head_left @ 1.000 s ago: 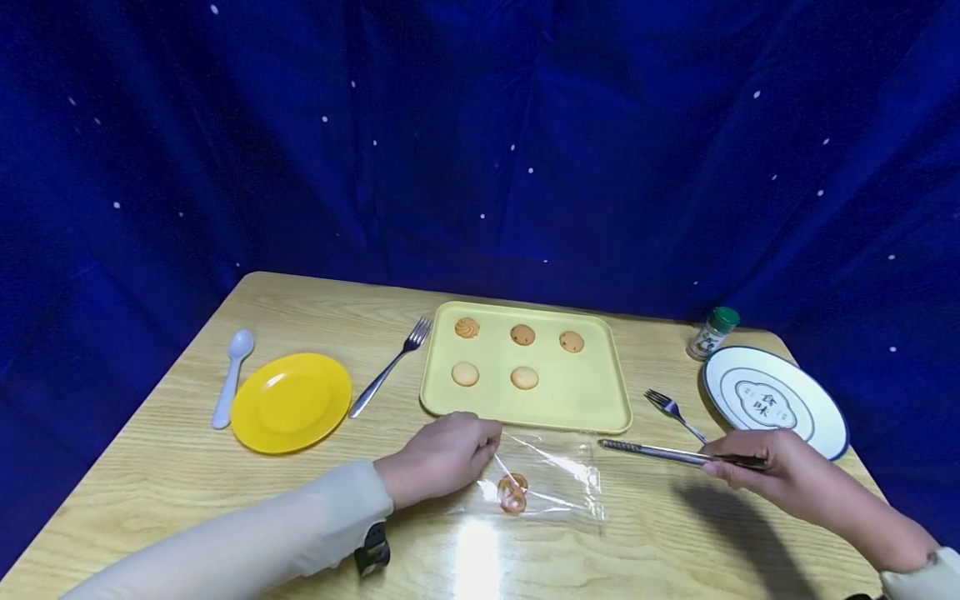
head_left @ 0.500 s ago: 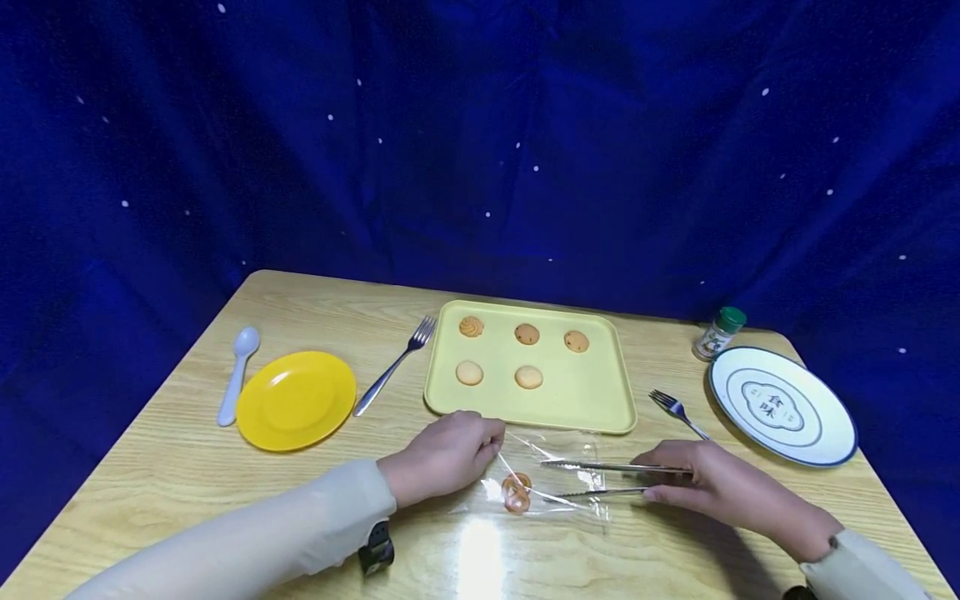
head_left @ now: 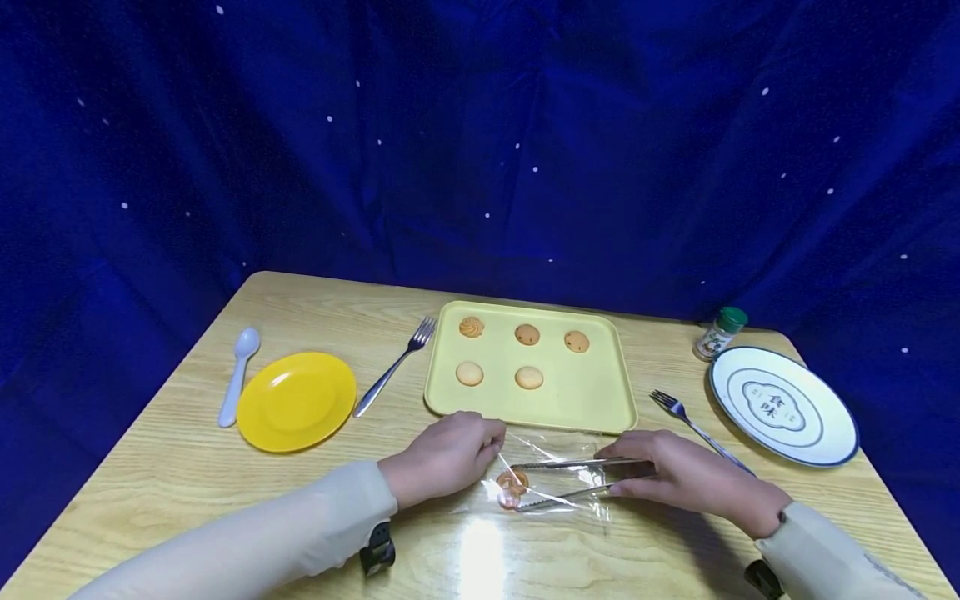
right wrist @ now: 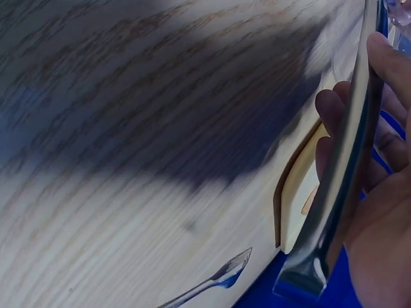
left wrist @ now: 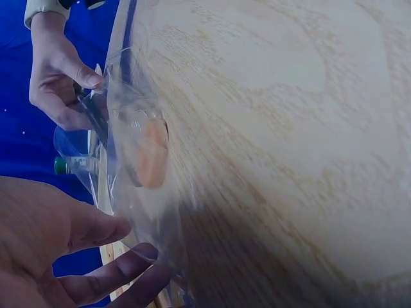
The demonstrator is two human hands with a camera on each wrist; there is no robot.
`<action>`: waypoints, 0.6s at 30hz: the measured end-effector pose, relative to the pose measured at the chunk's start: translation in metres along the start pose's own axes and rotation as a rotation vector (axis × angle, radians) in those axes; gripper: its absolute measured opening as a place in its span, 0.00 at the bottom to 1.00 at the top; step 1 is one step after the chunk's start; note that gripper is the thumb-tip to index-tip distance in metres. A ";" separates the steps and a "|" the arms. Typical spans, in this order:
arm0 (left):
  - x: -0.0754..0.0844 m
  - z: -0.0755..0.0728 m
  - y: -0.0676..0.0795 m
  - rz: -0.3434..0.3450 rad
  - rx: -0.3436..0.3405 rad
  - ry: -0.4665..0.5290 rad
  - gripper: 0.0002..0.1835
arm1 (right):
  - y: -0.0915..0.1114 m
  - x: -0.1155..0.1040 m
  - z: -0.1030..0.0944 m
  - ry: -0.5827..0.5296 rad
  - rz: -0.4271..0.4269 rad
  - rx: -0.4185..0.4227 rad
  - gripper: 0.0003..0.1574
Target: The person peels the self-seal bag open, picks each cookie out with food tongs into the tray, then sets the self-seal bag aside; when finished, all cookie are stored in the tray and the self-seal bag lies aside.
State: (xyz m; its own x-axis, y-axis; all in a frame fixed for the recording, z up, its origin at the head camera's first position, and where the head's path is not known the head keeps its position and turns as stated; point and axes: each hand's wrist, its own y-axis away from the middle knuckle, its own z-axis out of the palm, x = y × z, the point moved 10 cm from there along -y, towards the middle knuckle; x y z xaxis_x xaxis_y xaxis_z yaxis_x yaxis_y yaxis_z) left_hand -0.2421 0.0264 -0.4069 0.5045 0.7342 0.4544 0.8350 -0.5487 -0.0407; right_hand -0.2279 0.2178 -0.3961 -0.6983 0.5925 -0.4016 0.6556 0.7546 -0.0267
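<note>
My left hand (head_left: 450, 454) pinches the upper left edge of a clear plastic bag (head_left: 566, 446) that lies in front of the tray. A brown, pretzel-shaped cookie (head_left: 512, 490) is in the bag, seen through the film in the left wrist view as an orange-brown piece (left wrist: 153, 154). My right hand (head_left: 686, 475) grips metal tongs (head_left: 562, 463), their two arms spread apart and pointing left into the bag. The tong tips reach either side of the cookie's right edge. In the right wrist view, fingers and thumb hold the tongs (right wrist: 350, 147) along their arms.
A pale yellow tray (head_left: 585, 396) with several cookies stands behind the bag. To the left lie a yellow plate (head_left: 296, 404), a white spoon (head_left: 237, 375) and a fork (head_left: 393, 367). On the right are another fork (head_left: 693, 423), a white plate (head_left: 810, 417) and a green-capped shaker (head_left: 718, 333).
My right hand has moved left with the tongs, from over the right fork into the bag up to the cookie. The tongs' arms have spread. My left hand keeps its place on the bag.
</note>
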 end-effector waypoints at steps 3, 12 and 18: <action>0.001 0.000 0.000 0.004 0.002 0.002 0.11 | -0.001 0.001 0.001 -0.039 0.011 -0.020 0.20; 0.001 0.000 0.000 -0.002 -0.012 0.000 0.10 | 0.010 0.006 -0.007 -0.079 0.005 0.022 0.18; 0.001 0.000 0.000 -0.001 -0.012 -0.011 0.11 | 0.008 0.007 -0.006 -0.087 -0.015 0.022 0.18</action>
State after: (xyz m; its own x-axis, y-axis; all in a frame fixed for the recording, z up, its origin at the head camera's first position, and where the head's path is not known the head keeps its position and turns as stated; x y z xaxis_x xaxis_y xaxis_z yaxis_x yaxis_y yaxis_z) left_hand -0.2417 0.0269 -0.4065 0.5064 0.7386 0.4449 0.8327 -0.5530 -0.0297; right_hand -0.2293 0.2293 -0.3930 -0.6811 0.5540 -0.4788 0.6524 0.7560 -0.0532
